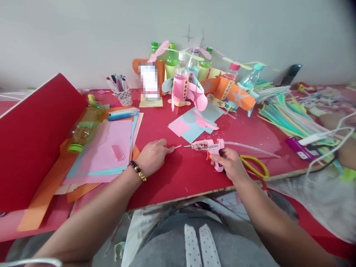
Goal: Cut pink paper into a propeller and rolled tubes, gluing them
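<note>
My right hand point(231, 163) is wrapped round the handle of a pink hot glue gun point(214, 147), its nozzle aimed to the left. A long clear glue stick point(254, 147) trails from the gun's back end. Between the fingertips of my left hand point(153, 156) is a short, thin, pale pink stick point(177, 147), whose far end points at the nozzle with a small gap between them. Just beyond lie light blue paper point(189, 135) and a pink paper propeller point(204, 120).
Bottle models with paper wings point(182, 87) stand at the back by a phone point(149, 81) and a pen cup point(125, 97). Coloured paper point(105, 148) and a plastic bottle point(85, 126) lie left. Yellow-handled scissors point(257, 163), coloured strips point(289, 118) and another person's arm point(343, 141) are right.
</note>
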A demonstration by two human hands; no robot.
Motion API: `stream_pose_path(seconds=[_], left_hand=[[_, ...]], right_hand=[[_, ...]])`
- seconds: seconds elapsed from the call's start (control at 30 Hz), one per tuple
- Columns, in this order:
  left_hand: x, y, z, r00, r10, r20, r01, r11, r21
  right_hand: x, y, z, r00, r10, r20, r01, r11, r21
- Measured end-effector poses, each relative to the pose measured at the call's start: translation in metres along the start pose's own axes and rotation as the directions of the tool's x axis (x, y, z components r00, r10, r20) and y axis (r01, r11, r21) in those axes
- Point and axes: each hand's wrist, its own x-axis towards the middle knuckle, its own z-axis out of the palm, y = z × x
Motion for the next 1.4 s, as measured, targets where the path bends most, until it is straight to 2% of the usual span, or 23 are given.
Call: stream_pose_path(seconds=[0.2,0.47,0.57,0.67,0.8,1.0,1.2,1.3,1.4], left_hand=[[-0.002,-0.005,-0.002,0.995,-0.096,0.020,0.096,0.995,0.011],[-0.002,-0.023,-0.004,0.966,-0.259,0.018,0.258,0.965,0.040],[-0.002,-0.032,-0.003,0.948,-0.319,0.004,0.318,0.947,0.047],[-0.003,-0.038,-0.002,0.930,-0.367,-0.017,0.367,0.929,0.048],[-0.003,-0.039,-0.004,0.917,-0.397,-0.041,0.399,0.917,0.030],[-0.002,-0.036,-0.008,0.910,-0.413,-0.046,0.414,0.910,0.014],[-0.002,-0.039,-0.006,0.900,-0.433,-0.053,0.433,0.901,-0.013],[-0.002,-0.040,-0.006,0.892,-0.448,-0.063,0.448,0.894,-0.015],[-0.002,-0.040,-0.009,0.880,-0.473,-0.053,0.473,0.881,-0.005]], right_hand=[[0.010,-0.009,-0.001,0.996,0.087,-0.025,-0.086,0.995,0.046],[0.035,-0.035,-0.027,0.983,0.157,0.093,-0.140,0.976,-0.167],[0.043,-0.035,-0.038,0.977,0.192,0.090,-0.168,0.959,-0.228],[0.047,-0.031,-0.046,0.967,0.243,0.074,-0.222,0.950,-0.220],[0.048,-0.029,-0.053,0.968,0.243,0.061,-0.230,0.958,-0.171],[0.044,-0.031,-0.061,0.966,0.252,0.064,-0.230,0.944,-0.238],[0.038,-0.027,-0.059,0.968,0.235,0.085,-0.200,0.933,-0.300],[0.036,-0.025,-0.060,0.989,0.140,0.040,-0.103,0.868,-0.486],[0.034,-0.028,-0.063,0.998,0.063,0.021,-0.031,0.722,-0.691]])
